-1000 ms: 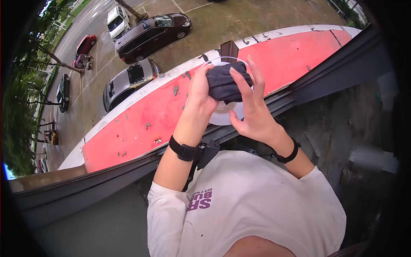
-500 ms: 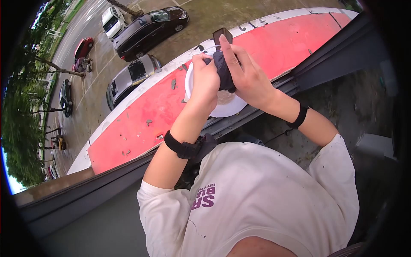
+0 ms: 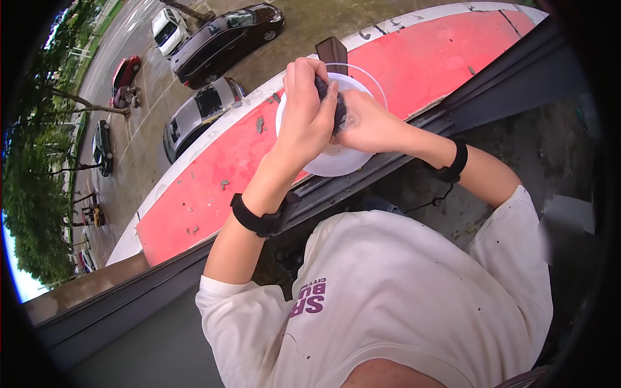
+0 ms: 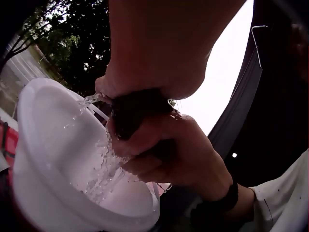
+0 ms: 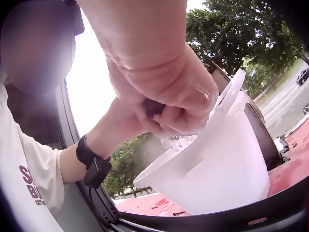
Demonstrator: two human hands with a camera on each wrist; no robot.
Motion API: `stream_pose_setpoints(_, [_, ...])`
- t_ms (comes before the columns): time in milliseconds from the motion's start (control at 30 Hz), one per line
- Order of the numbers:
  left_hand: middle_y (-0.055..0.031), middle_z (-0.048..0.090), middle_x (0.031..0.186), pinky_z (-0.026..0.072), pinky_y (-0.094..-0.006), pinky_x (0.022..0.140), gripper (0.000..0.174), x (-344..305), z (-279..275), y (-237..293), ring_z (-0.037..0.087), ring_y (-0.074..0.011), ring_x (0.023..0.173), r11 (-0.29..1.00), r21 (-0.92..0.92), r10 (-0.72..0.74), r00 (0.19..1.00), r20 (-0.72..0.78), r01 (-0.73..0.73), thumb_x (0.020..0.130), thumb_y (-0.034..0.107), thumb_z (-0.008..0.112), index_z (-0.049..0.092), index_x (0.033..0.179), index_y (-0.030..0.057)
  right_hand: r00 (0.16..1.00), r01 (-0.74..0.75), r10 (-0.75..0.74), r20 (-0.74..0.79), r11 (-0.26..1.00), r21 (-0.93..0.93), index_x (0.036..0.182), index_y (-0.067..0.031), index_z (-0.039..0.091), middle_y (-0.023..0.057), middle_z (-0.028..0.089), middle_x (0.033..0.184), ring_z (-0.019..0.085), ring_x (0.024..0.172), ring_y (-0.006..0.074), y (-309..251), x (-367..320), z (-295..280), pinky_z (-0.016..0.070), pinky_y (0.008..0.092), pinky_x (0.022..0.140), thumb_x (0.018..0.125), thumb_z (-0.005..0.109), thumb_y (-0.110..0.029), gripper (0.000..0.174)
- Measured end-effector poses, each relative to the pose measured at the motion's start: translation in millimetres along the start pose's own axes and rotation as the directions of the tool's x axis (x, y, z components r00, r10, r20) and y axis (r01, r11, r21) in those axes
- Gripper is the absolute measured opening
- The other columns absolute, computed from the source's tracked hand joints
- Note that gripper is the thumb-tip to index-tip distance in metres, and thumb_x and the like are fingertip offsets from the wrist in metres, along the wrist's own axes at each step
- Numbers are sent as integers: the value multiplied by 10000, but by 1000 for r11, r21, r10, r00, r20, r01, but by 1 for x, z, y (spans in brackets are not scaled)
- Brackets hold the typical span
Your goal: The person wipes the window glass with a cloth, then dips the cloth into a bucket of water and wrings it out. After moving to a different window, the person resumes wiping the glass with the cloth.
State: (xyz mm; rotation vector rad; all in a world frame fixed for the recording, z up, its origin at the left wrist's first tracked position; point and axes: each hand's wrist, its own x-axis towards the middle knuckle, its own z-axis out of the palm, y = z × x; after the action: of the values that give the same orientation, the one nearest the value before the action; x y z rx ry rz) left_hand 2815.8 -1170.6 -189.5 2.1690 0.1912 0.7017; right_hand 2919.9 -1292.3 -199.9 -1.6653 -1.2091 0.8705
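Observation:
A dark wet cloth point(image 3: 339, 111) is squeezed between both hands above a white bucket point(image 3: 336, 165). The left hand point(image 3: 306, 113) curls round one end, and the right hand point(image 3: 372, 123) grips the other, its fingers mostly hidden in the head view. In the left wrist view, water point(image 4: 104, 169) streams off the bunched cloth point(image 4: 137, 108) into the open bucket point(image 4: 48, 159). The right wrist view shows the right hand point(image 5: 169, 92) closed on the cloth point(image 5: 153, 107), close over the bucket's rim, with water dripping beneath it.
The bucket stands on a red ledge point(image 3: 213, 187) with a white edge, beside a dark metal rail point(image 3: 155, 271). A brown post point(image 3: 331, 55) rises just behind the bucket. Below lies a parking area with several cars, including a black car point(image 3: 226, 42), and trees point(image 3: 39, 200).
Both hands have closed round the cloth, which is more tightly bunched and now mostly covered. The right hand, with fingers spread earlier, has turned and lowered. Water now runs from the cloth.

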Motion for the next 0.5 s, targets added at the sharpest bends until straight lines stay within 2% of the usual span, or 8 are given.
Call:
stream_pose_setpoints(100, [-55,339,977,357,-252,867,184,2,-11,3,348,-149,904,996,-82,-26,994,103,34,972,-16,556,388,1030,33,998,-6,-2,58,989,149,963,60,667,189,698,835,691,797,312,7,8,0,526,399,752,722,711,-118,302])
stream_pose_setpoints(133, [-55,339,977,357,-252,867,184,3,-12,4,348,-149,904,996,-79,-28,994,101,36,972,-16,556,388,1030,33,998,-4,-5,61,989,151,963,60,667,189,698,835,691,797,312,7,10,-3,526,399,752,722,711,-118,302])
stream_pose_setpoints(200, [-43,325,966,343,-239,860,190,5,-15,7,332,-138,893,997,-66,44,994,95,-38,976,-11,557,377,1010,41,965,-98,31,260,964,248,957,39,640,121,665,853,621,743,209,4,15,-11,501,358,710,705,708,-109,300])
stream_pose_setpoints(233, [-43,325,966,343,-239,860,190,7,-16,9,332,-138,893,997,-66,46,995,93,-40,976,-11,557,377,1010,41,965,-97,31,259,965,246,957,39,640,121,665,853,621,743,209,-4,14,-16,501,358,710,705,708,-109,300])
stream_pose_setpoints(300, [-128,418,988,367,-372,912,229,11,-16,13,394,-306,963,997,-75,-1,997,83,7,865,-50,576,404,998,19,957,-170,92,274,945,278,964,17,620,90,645,882,570,740,151,-22,11,-24,481,338,691,695,710,-103,307])
stream_pose_setpoints(333, [-128,418,988,367,-372,912,229,12,-15,11,394,-306,963,997,-79,0,997,80,6,865,-50,576,404,998,19,957,-172,94,274,946,274,964,17,620,90,645,882,570,740,151,-22,14,-26,481,338,691,695,710,-103,307])
stream_pose_setpoints(433, [-96,414,978,376,-346,887,234,17,-15,4,413,-239,947,983,-167,-65,996,63,75,875,-38,584,394,988,38,959,-118,70,274,980,163,1038,3,598,54,615,867,589,810,153,-18,21,-30,490,325,718,685,731,-46,380])
stream_pose_setpoints(500, [-9,419,939,368,-230,834,280,18,-17,0,396,-102,899,891,-416,-148,983,108,180,933,9,654,387,908,89,980,61,-56,190,998,-21,1037,11,617,107,667,902,643,830,233,-10,22,-28,507,363,751,712,743,-62,356])
